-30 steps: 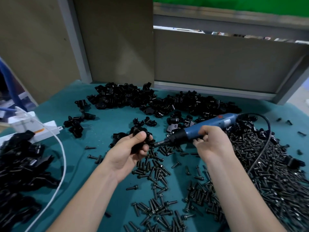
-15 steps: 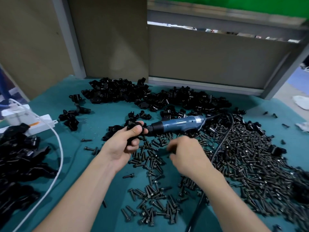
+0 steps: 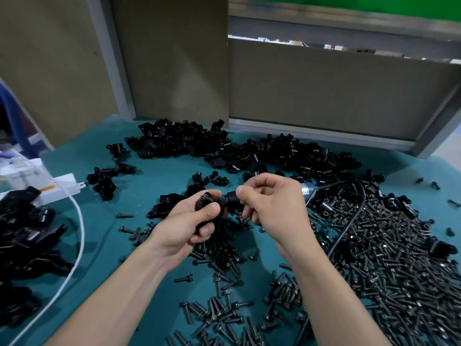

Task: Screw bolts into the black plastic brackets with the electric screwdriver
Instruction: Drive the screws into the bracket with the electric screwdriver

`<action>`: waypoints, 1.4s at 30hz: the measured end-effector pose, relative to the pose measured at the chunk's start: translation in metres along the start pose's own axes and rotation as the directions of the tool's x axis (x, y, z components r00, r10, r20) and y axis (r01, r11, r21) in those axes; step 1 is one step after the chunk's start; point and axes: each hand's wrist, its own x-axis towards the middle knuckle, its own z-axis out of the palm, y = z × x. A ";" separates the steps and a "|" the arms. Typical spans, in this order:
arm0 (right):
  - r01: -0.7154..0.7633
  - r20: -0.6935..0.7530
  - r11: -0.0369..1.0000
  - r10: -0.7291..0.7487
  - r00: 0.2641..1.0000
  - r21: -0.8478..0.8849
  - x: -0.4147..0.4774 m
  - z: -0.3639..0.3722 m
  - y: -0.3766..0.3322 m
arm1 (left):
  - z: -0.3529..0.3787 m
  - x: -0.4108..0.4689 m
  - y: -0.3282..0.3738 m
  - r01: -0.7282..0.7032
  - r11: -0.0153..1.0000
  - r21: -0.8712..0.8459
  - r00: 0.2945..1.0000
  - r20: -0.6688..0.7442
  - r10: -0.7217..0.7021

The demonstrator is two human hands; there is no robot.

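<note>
Far left: heap of black parts (image 3: pixel 23 236), blurred. Beside it a white power strip (image 3: pixel 62 189) with an orange mark; no writing can be read on it. A white cable (image 3: pixel 78 221) curves down across the teal table cover (image 3: pixel 107 245).

Back centre: long heap of brackets (image 3: pixel 174 142), with a few strays nearer.

Left hand (image 3: pixel 189 228): fingers curled round one black bracket (image 3: pixel 207 199), thumb pressed across its front, held above the loose bolts (image 3: pixel 224 308) at table centre. The bracket's open end faces right.

Electric screwdriver (image 3: pixel 307 190): long axis runs left-right, black nose pointing left at the held bracket, blue tail to the right. The body is mostly hidden behind the right hand. There is a pale label on the blue tail, too small to read. A black cord (image 3: pixel 349 222) leaves the tail and loops down over the big bolt heap (image 3: pixel 386 258) on the right.

Right hand (image 3: pixel 272 206): fingers tightly curled, thumb and forefinger tips together just right of the bracket. I cannot tell what it holds, if anything.

Against half a second ago: the right hand was low over the loose bolts with the blue body in full view; now it is up at the bracket, covering the tool. The left hand has the same grip on the bracket, and the tool's heading is unchanged.
</note>
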 end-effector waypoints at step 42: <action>0.120 0.159 0.856 -0.045 0.986 -0.504 -0.008 0.004 0.021 | 0.012 -0.004 0.000 -0.228 0.940 0.254 0.973 0.012 0.233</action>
